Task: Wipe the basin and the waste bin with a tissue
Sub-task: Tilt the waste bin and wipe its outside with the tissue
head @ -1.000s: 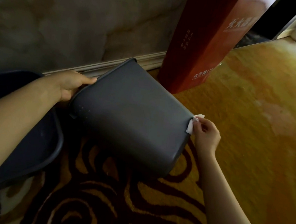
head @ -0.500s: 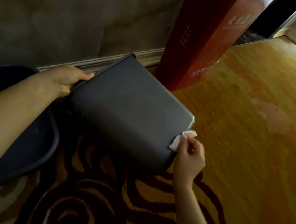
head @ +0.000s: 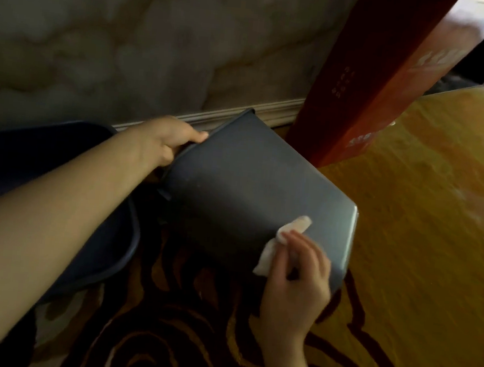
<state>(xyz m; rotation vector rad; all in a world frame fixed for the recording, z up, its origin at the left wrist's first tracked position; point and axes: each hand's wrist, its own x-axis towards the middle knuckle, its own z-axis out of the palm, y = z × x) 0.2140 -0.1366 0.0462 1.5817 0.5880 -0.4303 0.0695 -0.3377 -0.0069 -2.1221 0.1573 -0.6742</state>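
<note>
At frame center the grey bin (head: 242,195) lies tipped. The left hand (head: 165,140) grips its rim at upper left; the right hand (head: 293,280) presses a pinched tissue (head: 286,235) against its side. The basin (head: 56,195) sits at left.

Pale marbled wall (head: 131,33) fills ten to twelve o'clock, a moulded skirting board (head: 274,112) along its foot; tall red box (head: 378,78) leaning at one o'clock, golden carpet (head: 425,230) glowing at three, dark swirls (head: 161,338) at six
</note>
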